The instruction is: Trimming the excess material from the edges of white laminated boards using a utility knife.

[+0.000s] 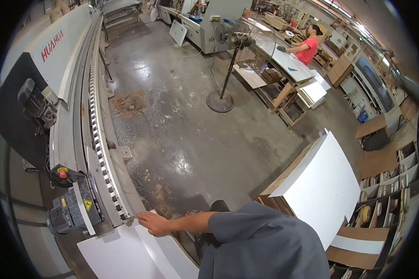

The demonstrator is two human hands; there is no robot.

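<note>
I have the left hand [155,225] spread loosely on a white panel [111,253], gripping nothing that I can see; the right hand is out of view. The panel lies at the near end of the machine's toothed feed track [98,139]. With 1 hand visible, uneven pressure could skew the panel, I judge, and straying onto the track could pinch skin. Beyond: scuffed grey floor [209,144], stacked white boards [321,181], a pedestal fan [241,40], 1 co-worker [307,50] at a counter [282,94].

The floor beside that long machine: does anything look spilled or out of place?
Yes: a brownish scatter, perhaps shavings, lies on the grey floor beside the long machine; its rough texture stands out like a spill.
</note>
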